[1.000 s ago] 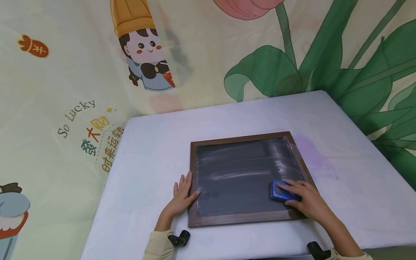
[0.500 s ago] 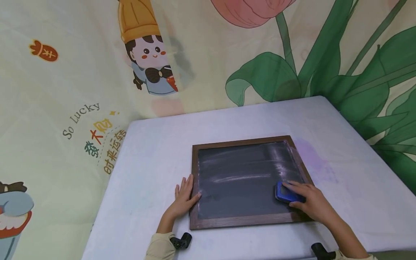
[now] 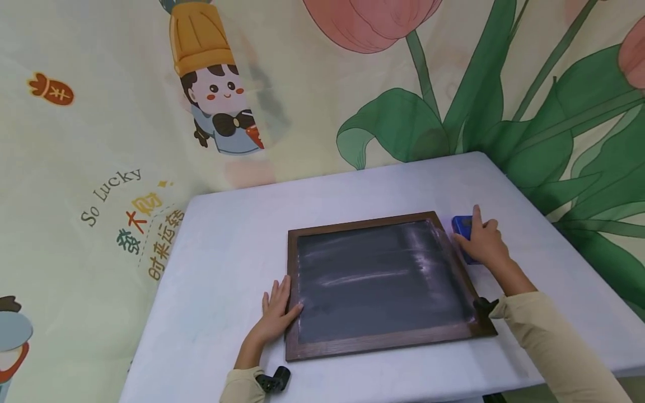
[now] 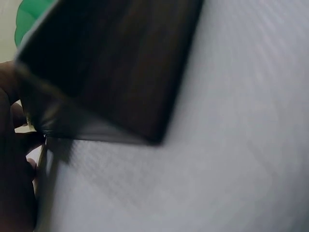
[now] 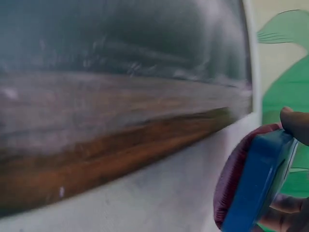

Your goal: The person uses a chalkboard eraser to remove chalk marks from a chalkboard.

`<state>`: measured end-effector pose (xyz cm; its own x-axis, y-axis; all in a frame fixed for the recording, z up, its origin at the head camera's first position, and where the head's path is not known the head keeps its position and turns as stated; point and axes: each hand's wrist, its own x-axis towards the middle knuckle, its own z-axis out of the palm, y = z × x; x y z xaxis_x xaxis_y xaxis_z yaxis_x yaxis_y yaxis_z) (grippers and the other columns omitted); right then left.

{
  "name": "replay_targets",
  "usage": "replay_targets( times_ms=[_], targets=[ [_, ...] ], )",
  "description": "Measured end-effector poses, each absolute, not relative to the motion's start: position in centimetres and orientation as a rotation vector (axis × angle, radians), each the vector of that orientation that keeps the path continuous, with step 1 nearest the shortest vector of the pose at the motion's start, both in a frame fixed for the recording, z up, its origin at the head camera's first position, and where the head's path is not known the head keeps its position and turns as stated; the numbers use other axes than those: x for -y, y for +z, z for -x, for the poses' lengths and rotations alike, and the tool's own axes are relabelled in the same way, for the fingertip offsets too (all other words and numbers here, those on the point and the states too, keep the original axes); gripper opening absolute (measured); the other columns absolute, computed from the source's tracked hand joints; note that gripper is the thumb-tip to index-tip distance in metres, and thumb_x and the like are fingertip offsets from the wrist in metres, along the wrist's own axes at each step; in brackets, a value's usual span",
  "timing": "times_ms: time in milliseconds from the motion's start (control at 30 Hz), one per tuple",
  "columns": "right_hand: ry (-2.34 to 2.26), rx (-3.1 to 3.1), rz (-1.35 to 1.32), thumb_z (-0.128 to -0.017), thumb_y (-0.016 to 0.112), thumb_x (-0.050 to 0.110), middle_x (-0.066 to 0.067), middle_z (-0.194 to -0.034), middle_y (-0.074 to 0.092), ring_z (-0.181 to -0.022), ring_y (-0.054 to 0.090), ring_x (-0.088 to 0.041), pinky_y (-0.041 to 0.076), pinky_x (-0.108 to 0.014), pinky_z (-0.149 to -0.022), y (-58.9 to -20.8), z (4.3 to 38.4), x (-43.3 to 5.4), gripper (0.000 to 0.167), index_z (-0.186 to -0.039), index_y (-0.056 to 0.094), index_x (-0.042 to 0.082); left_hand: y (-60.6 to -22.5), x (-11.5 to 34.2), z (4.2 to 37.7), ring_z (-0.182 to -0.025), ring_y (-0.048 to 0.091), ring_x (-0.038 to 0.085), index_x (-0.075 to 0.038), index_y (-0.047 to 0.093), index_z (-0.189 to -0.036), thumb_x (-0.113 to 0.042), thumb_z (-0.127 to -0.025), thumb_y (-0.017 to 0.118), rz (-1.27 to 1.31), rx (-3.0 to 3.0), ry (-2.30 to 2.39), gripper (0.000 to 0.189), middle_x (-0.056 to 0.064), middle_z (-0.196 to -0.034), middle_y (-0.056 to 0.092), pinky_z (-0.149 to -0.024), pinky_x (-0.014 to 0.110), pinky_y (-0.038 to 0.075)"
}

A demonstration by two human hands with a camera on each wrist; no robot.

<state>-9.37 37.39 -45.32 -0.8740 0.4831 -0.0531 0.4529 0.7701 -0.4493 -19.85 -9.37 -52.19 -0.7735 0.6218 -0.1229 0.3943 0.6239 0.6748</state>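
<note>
A framed chalkboard [image 3: 363, 302] lies on the table, its dark face streaked with pale chalk smears. At its left edge rests my left hand [image 3: 274, 316], thumb over the wooden frame and fingers stretched along the outer side. Past the right edge of the board, my right hand [image 3: 485, 243] holds a blue chalkboard eraser [image 3: 461, 225] between thumb and fingers, index finger pointing away. In the right wrist view, the eraser's dark red felt side [image 5: 234, 179] faces the board's frame, apart from it. A dim, blurred frame corner [image 4: 149, 125] fills much of the left wrist view.
White cloth covers the table [image 3: 232, 240], with a faint purple stain by the eraser. A printed backdrop [image 3: 302, 84] with tulips and cartoon figures stands behind. The right wrist camera [image 3: 486, 305] overlaps the frame's lower right in the head view.
My right hand has carried the eraser off the board's lower right, away from me and past the right edge. The left hand stays at the frame. The head view has shifted slightly.
</note>
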Motion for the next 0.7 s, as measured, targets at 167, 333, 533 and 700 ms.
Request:
replay_targets(
  times_ms=[167, 333, 533, 700],
  targets=[
    [0.729, 3.001, 0.736, -0.091, 0.048, 0.042, -0.048, -0.113, 0.020, -0.102, 0.032, -0.062, 0.042, -0.059, -0.061, -47.2, 11.2, -37.9, 0.090, -0.142, -0.010, -0.004, -52.6, 9.7, 19.7, -0.139, -0.007, 0.039, -0.001, 0.004, -0.146, -0.033, -0.093, 0.049, -0.817, -2.531, 0.950, 0.077, 0.020, -0.152, 0.008, -0.104, 0.056, -0.012],
    [0.694, 2.998, 0.710, -0.090, 0.051, 0.042, -0.043, -0.106, 0.021, -0.099, 0.029, -0.057, 0.040, -0.054, -0.058, -48.1, 12.0, -38.4, 0.088, -0.144, -0.002, -0.001, -52.9, 9.3, 19.9, -0.139, -0.007, 0.040, -0.001, 0.004, -0.146, -0.033, -0.093, 0.049, -0.833, -2.519, 0.974, 0.077, 0.020, -0.152, 0.008, -0.104, 0.056, -0.012],
    [0.634, 3.011, 0.721, -0.088, 0.053, 0.046, -0.042, -0.105, 0.022, -0.097, 0.028, -0.055, 0.038, -0.054, -0.062, -48.9, 10.8, -39.0, 0.089, -0.144, 0.003, -0.002, -52.3, 8.5, 20.8, -0.140, -0.006, 0.036, -0.004, 0.003, -0.147, -0.035, -0.093, 0.048, -0.840, -2.460, 0.864, 0.077, 0.017, -0.153, 0.006, -0.107, 0.056, -0.009],
    [0.519, 3.003, 0.637, -0.087, 0.055, 0.047, -0.045, -0.125, 0.018, -0.117, 0.020, -0.061, 0.027, -0.066, -0.087, -48.7, 9.7, -37.0, 0.089, -0.141, 0.011, -0.010, -49.5, 7.0, 22.0, -0.139, 0.000, 0.041, -0.004, 0.009, -0.147, -0.041, -0.092, 0.047, -0.785, -2.445, 0.581, 0.075, 0.020, -0.152, 0.009, -0.106, 0.061, -0.002]
  ],
)
